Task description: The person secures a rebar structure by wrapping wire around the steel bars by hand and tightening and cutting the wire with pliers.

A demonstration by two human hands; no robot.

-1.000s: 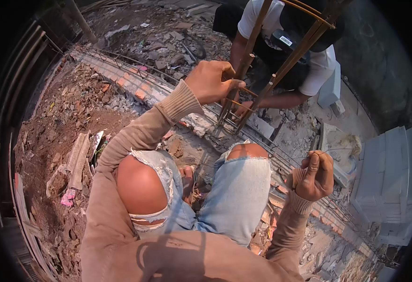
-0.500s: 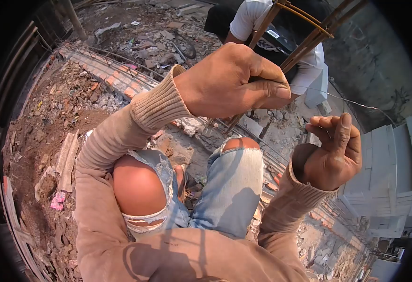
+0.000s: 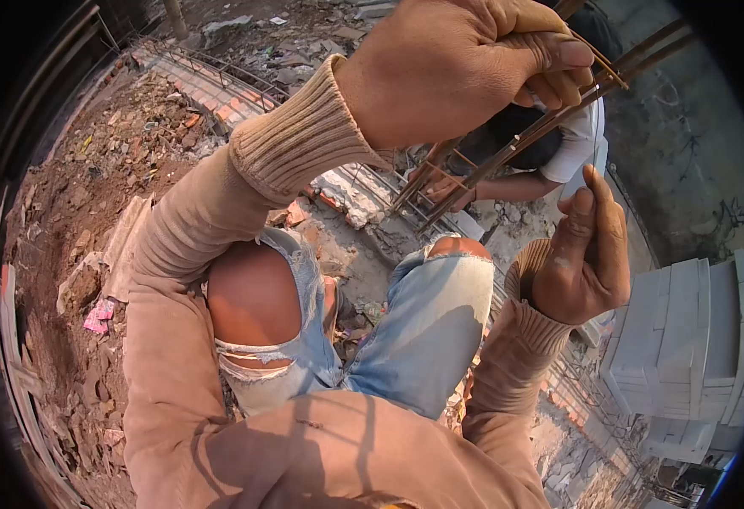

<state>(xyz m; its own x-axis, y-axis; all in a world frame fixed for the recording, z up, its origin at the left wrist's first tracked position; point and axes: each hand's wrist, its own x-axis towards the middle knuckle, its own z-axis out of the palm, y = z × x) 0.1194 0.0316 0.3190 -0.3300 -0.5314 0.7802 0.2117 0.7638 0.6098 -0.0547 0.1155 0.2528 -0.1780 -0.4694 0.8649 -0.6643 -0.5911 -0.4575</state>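
My left hand is raised at the top middle, its thumb pressed against the bent fingers. The thin tie wire it pinched half a second ago barely shows now. Just beyond its fingertips stands a frame of rusty steel bars with a bent steel stirrup. My right hand is lower and to the right, pointing up, thumb and fingers close together. Whatever lies between those fingertips is too small to make out. It is apart from the bars.
A person in a white sleeve crouches behind the bars, a hand near their base. Pale blocks are stacked at right. Rubble covers the left ground, beside a brick footing with steel bars.
My left hand has moved up and right, towards the bars. My right hand has risen slightly and shifted left, its fingers straighter. The wire stretching right from my left hand no longer shows clearly.
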